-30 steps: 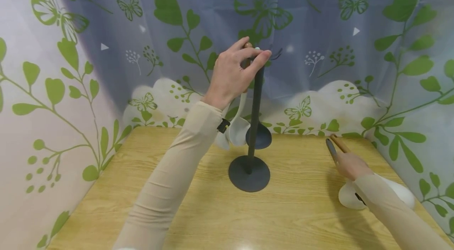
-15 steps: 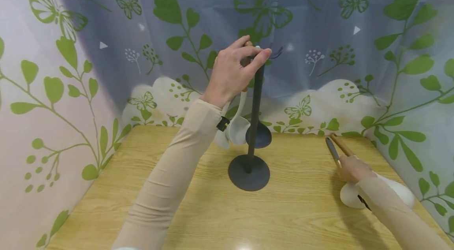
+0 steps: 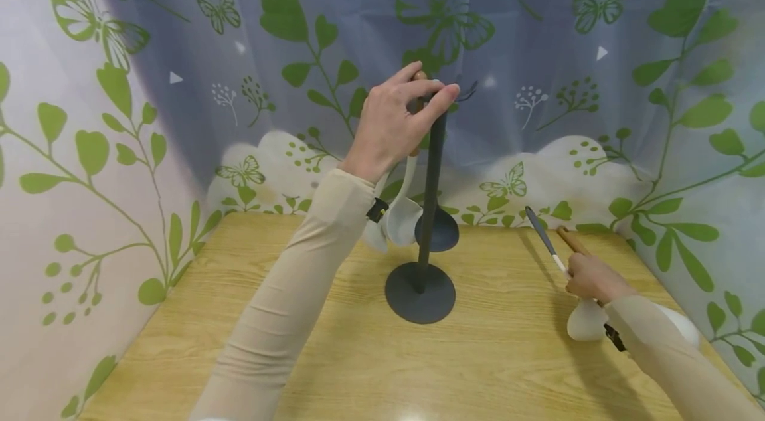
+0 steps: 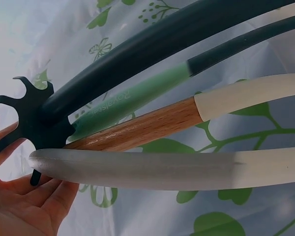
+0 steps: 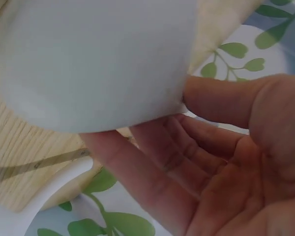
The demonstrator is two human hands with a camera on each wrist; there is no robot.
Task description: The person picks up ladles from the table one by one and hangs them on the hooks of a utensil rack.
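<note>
My left hand [image 3: 388, 119] holds the hook-topped head of a dark utensil stand [image 3: 431, 175], thumb and fingers about its top. From the hooks hang a black ladle [image 3: 445, 232] with a green handle [image 4: 132, 96], a white utensil with a wooden handle [image 4: 142, 125], and another white one with a grey handle [image 4: 137, 169]. At the right, my right hand [image 3: 597, 279] grips a white-headed cooking utensil [image 3: 540, 232] by its neck, its grey handle pointing forward and raised off the table. Its broad pale head [image 5: 98, 64] sits below my wrist; its exact kind is unclear.
A second white utensil with a wooden handle [image 3: 574, 240] lies on the wooden table [image 3: 335, 354] under my right arm, partly hidden. The stand's round base [image 3: 420, 295] rests mid-table. Patterned curtains [image 3: 335, 42] enclose the back and sides.
The grey-handled utensil has swung left and lifted away from the wooden-handled one, in my right hand's grip. My left hand and the stand have stayed in place.
</note>
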